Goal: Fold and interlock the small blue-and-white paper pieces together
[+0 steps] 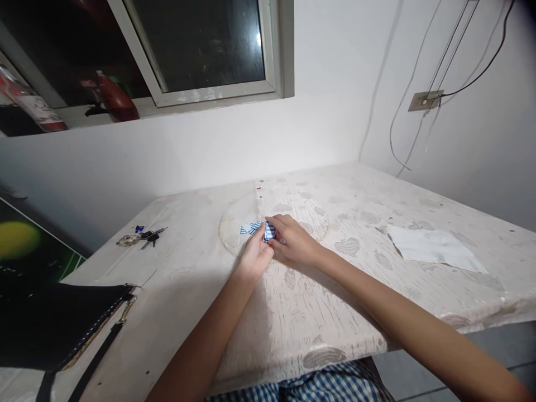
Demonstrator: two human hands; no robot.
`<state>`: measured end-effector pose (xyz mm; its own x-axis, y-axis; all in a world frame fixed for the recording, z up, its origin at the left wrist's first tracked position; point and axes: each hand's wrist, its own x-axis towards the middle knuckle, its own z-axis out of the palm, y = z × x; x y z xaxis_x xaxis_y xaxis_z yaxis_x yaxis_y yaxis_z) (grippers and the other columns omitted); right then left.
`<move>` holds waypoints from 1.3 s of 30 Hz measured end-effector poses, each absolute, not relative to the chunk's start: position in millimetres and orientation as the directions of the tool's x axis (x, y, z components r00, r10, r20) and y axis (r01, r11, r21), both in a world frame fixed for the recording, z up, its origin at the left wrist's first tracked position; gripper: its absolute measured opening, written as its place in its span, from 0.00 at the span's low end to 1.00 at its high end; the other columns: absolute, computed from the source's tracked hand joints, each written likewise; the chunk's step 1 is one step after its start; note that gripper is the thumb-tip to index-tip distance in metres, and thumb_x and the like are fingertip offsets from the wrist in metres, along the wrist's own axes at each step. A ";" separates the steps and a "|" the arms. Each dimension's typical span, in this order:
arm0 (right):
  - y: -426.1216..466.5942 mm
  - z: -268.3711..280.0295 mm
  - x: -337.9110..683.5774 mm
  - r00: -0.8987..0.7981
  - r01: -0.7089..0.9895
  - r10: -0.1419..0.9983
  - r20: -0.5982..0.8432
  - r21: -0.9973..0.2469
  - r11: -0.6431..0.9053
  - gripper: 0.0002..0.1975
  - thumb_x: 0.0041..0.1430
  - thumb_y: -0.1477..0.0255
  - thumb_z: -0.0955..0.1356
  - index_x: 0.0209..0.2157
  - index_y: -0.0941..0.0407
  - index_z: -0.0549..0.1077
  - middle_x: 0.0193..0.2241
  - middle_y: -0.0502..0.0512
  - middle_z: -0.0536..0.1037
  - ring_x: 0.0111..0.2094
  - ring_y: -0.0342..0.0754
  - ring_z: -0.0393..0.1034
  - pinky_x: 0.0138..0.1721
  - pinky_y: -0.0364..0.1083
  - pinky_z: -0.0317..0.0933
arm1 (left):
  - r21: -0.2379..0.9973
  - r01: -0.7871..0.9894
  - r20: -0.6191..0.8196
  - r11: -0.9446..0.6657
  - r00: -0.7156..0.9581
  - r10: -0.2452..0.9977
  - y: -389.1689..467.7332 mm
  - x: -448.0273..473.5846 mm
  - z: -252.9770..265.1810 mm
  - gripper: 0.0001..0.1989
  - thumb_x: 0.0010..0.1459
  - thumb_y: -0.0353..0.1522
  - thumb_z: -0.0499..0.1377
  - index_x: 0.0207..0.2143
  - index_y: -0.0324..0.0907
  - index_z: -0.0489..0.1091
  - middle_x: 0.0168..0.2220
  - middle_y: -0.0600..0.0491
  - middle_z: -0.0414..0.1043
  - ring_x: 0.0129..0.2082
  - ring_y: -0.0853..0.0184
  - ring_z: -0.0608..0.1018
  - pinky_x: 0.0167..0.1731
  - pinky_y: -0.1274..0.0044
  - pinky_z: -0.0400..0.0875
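Note:
A small blue-and-white striped stack of card-like pieces (269, 230) is held between my two hands over the middle of the table. My left hand (256, 255) grips its left side, with the thumb pressed along the edge. From the right, my right hand (295, 240) pinches it with bent fingers and thumb. Just left of it, more blue-and-white pieces (249, 228) show behind my left thumb; whether they lie on the table or belong to the held stack I cannot tell. My fingers hide part of the stack.
A patterned cloth (352, 301) covers the table. Keys (151, 237) lie at the left, near a black bag (54, 324) with a strap. A torn white paper (433, 248) rests at the right. Behind stand a wall, a window (209, 50) and a socket (425, 100) with cables.

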<state>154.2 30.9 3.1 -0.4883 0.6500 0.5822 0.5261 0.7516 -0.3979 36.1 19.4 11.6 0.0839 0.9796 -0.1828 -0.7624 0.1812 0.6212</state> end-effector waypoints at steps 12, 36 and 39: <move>32.2 2.4 154.0 -0.545 0.514 0.665 0.511 -0.423 0.746 0.23 0.52 0.78 0.64 0.52 0.58 0.63 0.42 0.61 0.68 0.41 0.52 0.62 0.42 0.53 0.58 | 0.573 -0.776 -0.275 0.263 0.120 0.954 21.2 35.5 6.7 0.08 0.58 0.25 0.47 0.30 0.37 0.64 0.23 0.54 0.67 0.18 0.75 0.68 0.15 0.84 0.59; 36.6 -2.8 149.3 -0.296 0.349 0.765 0.571 -0.681 0.644 0.09 0.48 0.81 0.61 0.32 0.57 0.68 0.32 0.52 0.70 0.35 0.45 0.63 0.36 0.45 0.58 | 0.650 -0.727 -0.209 0.221 0.108 0.972 17.7 40.8 5.6 0.06 0.53 0.23 0.50 0.30 0.36 0.66 0.29 0.51 0.70 0.27 0.71 0.73 0.26 0.81 0.68; 34.2 0.0 149.8 -0.326 0.364 0.758 0.564 -0.665 0.652 0.10 0.48 0.81 0.61 0.33 0.56 0.69 0.31 0.52 0.70 0.36 0.46 0.63 0.37 0.46 0.57 | 0.645 -0.732 -0.234 0.219 0.083 0.969 18.7 40.3 5.4 0.07 0.52 0.22 0.50 0.29 0.37 0.66 0.27 0.52 0.69 0.25 0.72 0.72 0.25 0.80 0.68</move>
